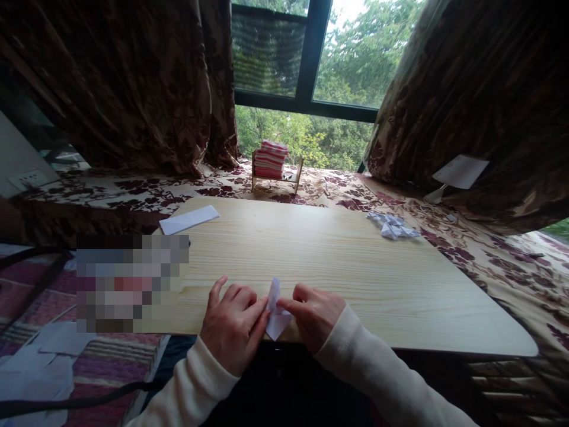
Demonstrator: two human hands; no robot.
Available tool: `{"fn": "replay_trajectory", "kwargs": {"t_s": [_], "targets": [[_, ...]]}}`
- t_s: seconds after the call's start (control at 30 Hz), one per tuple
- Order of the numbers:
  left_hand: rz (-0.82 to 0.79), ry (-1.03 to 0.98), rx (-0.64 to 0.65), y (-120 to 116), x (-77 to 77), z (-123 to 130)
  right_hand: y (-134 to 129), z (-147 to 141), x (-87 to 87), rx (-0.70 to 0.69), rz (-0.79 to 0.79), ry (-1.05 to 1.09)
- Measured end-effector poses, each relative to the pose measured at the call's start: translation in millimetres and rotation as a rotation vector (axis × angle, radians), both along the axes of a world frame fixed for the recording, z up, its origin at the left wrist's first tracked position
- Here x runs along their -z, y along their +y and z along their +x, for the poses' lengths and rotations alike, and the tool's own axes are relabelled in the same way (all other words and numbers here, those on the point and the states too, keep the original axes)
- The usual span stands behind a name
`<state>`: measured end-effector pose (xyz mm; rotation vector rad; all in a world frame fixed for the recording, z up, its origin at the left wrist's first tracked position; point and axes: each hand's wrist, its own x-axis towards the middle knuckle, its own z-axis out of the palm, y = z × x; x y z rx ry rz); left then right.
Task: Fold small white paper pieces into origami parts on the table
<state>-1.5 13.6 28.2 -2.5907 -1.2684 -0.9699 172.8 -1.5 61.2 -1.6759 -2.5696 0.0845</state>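
A small folded white paper [278, 325] with a pointed top lies at the table's near edge, between my hands. My left hand [235, 317] grips its left side, thumb and index finger at the edge, the other fingers curled. From the right, my right hand [316, 311] has its index finger pressed on the paper's right side, and its other fingers are curled in. The right thumb is mostly hidden.
The pale wooden table [311, 237] bears a folded paper strip [189, 219] at far left and a pile of folded papers [393, 226] at far right. Behind it stands a small rack [254, 178] with striped cloths [270, 161]. Loose white sheets [40, 373] lie lower left.
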Motion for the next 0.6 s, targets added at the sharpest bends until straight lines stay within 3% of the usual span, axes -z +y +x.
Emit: {"fn": "replay_trajectory", "kwargs": {"t_s": [0.3,0.6], "targets": [[-0.008,0.046,0.099,5.6,3.2,-9.7,2.3,4.9,8.5,-0.063,0.061,-0.071],[-0.072,0.037,0.042,5.6,0.5,-5.5,2.2,4.0,5.1,-0.066,0.05,-0.12]]}}
